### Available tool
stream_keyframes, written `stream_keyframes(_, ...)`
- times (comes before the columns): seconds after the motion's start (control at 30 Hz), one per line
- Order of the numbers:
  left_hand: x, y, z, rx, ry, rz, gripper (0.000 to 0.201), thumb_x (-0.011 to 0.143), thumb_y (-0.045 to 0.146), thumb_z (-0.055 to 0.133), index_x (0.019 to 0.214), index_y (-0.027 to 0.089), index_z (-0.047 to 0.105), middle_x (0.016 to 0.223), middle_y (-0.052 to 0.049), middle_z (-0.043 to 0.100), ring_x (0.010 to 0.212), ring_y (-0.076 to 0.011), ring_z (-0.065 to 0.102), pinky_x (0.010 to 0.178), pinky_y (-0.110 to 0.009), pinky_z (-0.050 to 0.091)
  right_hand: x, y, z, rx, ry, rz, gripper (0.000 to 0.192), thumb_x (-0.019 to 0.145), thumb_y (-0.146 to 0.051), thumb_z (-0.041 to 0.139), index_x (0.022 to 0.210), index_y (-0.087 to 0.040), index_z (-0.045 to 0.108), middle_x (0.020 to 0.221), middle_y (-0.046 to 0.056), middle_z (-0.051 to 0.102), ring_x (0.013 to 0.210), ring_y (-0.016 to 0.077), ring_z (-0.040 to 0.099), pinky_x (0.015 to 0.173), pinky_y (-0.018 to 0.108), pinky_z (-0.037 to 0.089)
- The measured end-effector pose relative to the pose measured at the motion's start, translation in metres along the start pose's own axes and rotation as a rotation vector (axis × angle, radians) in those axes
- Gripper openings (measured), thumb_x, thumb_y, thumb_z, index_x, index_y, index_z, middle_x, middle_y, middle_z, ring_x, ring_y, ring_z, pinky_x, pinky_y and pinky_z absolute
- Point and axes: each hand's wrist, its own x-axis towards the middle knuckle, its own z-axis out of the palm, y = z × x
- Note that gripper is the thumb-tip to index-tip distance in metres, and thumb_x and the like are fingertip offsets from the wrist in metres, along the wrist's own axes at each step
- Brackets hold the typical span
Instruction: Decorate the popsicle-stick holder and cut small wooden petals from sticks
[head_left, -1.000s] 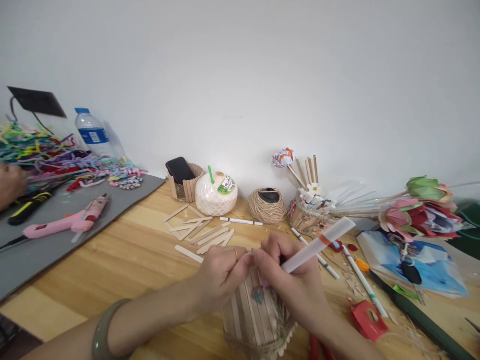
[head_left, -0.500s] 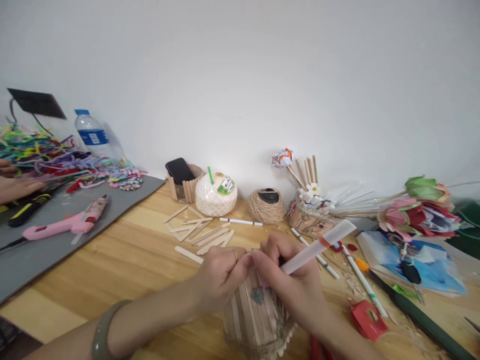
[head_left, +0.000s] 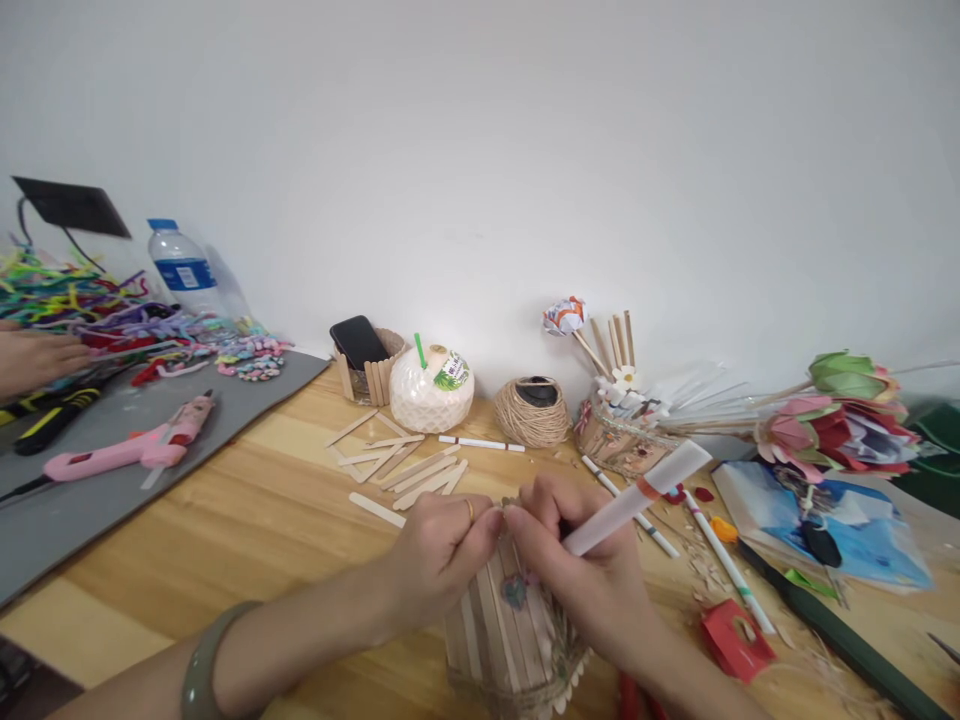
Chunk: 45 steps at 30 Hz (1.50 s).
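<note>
My left hand (head_left: 444,548) is closed, thumb and finger pinched at the top edge of a wooden craft-stick container (head_left: 495,630). My right hand (head_left: 589,560) pinches at the same edge, its thumb close to the left one. A white marker pen (head_left: 637,497) with an orange band is also tucked in the right hand, pointing up to the right. The container is tilted towards me, with a small blue-green heart drawn on its side and twine around its lower part. Anything tiny between the fingertips is hidden.
Loose craft sticks (head_left: 424,475), a coconut (head_left: 433,390) and a twine ball (head_left: 531,412) lie ahead. Markers (head_left: 727,565), shavings and paper flowers (head_left: 836,440) are on the right. At left, a pink glue gun (head_left: 131,450) rests on a grey mat, near another person's hand (head_left: 41,360).
My fingertips have drawn slightly apart at the container's edge, while the marker stays in my right hand. At far left, the other person's hand has shifted over the pipe cleaners.
</note>
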Motion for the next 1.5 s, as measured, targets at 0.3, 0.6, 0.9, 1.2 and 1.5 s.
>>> stream_keyframes(0.3, 0.002, 0.001, -0.001, -0.018, -0.007, -0.002, 0.037, 0.092, 0.020, 0.035, 0.055, 0.020, 0.035, 0.049, 0.006, 0.033, 0.043, -0.0075, 0.035, 0.045, -0.021, 0.029, -0.001, -0.002, 0.000, 0.010, -0.020, 0.030, 0.036, 0.080, -0.021, 0.052, 0.052, -0.023, 0.029, 0.047, -0.008, 0.032, 0.044, 0.0089, 0.030, 0.041, 0.021, 0.026)
stream_keyframes(0.6, 0.001, 0.003, -0.001, -0.020, -0.009, -0.015, 0.037, 0.092, 0.019, 0.035, 0.055, 0.020, 0.034, 0.049, 0.006, 0.033, 0.044, -0.0077, 0.035, 0.045, -0.021, 0.028, -0.004, -0.002, 0.001, -0.001, -0.060, 0.047, 0.037, 0.083, -0.024, 0.050, 0.052, -0.024, 0.030, 0.047, -0.007, 0.035, 0.043, 0.0097, 0.033, 0.041, 0.022, 0.028)
stream_keyframes(0.9, 0.005, 0.001, -0.001, -0.129, -0.049, -0.266, 0.039, 0.091, 0.028, 0.033, 0.053, 0.021, 0.027, 0.049, 0.006, 0.028, 0.045, -0.0091, 0.031, 0.046, -0.023, 0.026, 0.001, 0.001, -0.007, 0.222, 0.179, 0.040, 0.040, 0.081, -0.029, 0.061, 0.052, -0.022, 0.035, 0.044, -0.009, 0.033, 0.038, 0.0075, 0.031, 0.037, 0.020, 0.026)
stream_keyframes(1.2, 0.008, -0.009, 0.002, -0.228, -0.015, -0.528, 0.047, 0.086, 0.052, 0.035, 0.051, 0.022, 0.027, 0.050, 0.006, 0.027, 0.049, -0.0101, 0.028, 0.048, -0.024, 0.026, 0.013, -0.010, -0.018, 0.205, 0.350, 0.042, 0.040, 0.071, -0.045, 0.073, 0.054, -0.022, 0.044, 0.047, -0.008, 0.035, 0.040, 0.0082, 0.032, 0.033, 0.018, 0.028)
stream_keyframes(1.5, 0.011, -0.021, 0.004, -0.268, 0.016, -0.605, 0.047, 0.084, 0.056, 0.037, 0.053, 0.021, 0.029, 0.052, 0.005, 0.028, 0.052, -0.0109, 0.029, 0.049, -0.024, 0.027, 0.005, 0.008, -0.003, -0.007, 0.193, 0.103, 0.031, 0.075, -0.031, 0.063, 0.057, -0.022, 0.039, 0.047, -0.009, 0.037, 0.043, 0.0081, 0.031, 0.040, 0.019, 0.024)
